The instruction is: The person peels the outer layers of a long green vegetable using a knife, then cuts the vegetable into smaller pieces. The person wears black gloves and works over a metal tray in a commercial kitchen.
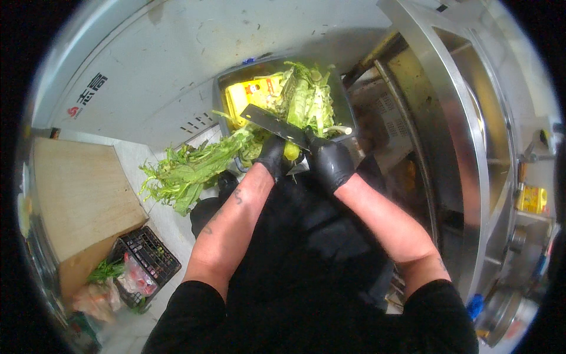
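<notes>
My gloved left hand [272,156] is closed around a leafy stem lettuce [197,168]. Its long green leaves trail off to the left, and the pale, peeled-looking stem end shows between my hands. My right hand [329,162], also in a black glove, grips a cleaver [272,124] whose handle is hidden in the fist. The dark blade points up and left, crossing just above the stem. Whether the edge touches the stem I cannot tell. Right beyond both hands stands a grey bin [220,82] holding leafy trimmings [309,97] and a yellow package [253,94].
A white appliance panel [177,65] rises behind the bin. To the right runs a steel counter [451,112] with pipes below it. On the left are a wooden board [85,189] and a black crate [150,256] with bags and greens beside it on the tiled floor [131,168].
</notes>
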### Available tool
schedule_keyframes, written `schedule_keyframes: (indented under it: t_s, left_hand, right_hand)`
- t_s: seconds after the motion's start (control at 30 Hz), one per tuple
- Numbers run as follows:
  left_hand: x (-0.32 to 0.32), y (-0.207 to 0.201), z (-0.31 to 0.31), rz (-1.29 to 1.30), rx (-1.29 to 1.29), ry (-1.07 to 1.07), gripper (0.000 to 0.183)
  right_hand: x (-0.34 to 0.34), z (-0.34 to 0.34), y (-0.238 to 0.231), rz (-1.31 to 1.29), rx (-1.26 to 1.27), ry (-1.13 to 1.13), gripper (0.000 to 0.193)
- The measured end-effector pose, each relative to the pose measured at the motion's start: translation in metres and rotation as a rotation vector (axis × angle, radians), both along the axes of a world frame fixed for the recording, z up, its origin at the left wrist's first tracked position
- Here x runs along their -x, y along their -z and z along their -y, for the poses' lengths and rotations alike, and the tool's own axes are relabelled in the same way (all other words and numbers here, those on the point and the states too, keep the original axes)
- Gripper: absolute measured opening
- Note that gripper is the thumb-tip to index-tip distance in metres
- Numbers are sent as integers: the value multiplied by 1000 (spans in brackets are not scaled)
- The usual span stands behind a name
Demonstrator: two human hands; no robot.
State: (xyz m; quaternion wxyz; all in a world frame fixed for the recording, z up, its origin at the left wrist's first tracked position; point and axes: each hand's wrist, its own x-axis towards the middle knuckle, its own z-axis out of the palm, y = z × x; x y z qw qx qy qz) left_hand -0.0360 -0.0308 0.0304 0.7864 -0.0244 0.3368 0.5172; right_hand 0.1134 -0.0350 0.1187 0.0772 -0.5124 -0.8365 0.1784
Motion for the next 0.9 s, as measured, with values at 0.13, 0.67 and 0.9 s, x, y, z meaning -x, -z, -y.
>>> schedule_keyframes:
  t_s: [0.13, 0.67, 0.9]
  left_hand:
    - [-3, -2, 0, 74, -34, -33, 32]
    - [-11, -15, -8, -15, 30, -72, 38]
    - [-17, -13, -9, 52, -10, -75, 41]
  right_hand:
    - [0, 1, -8, 57, 17, -30, 28]
    - [-8, -6, -2, 7, -34, -93, 34]
    - [-12, -7, -7, 5, -140, -71, 31]
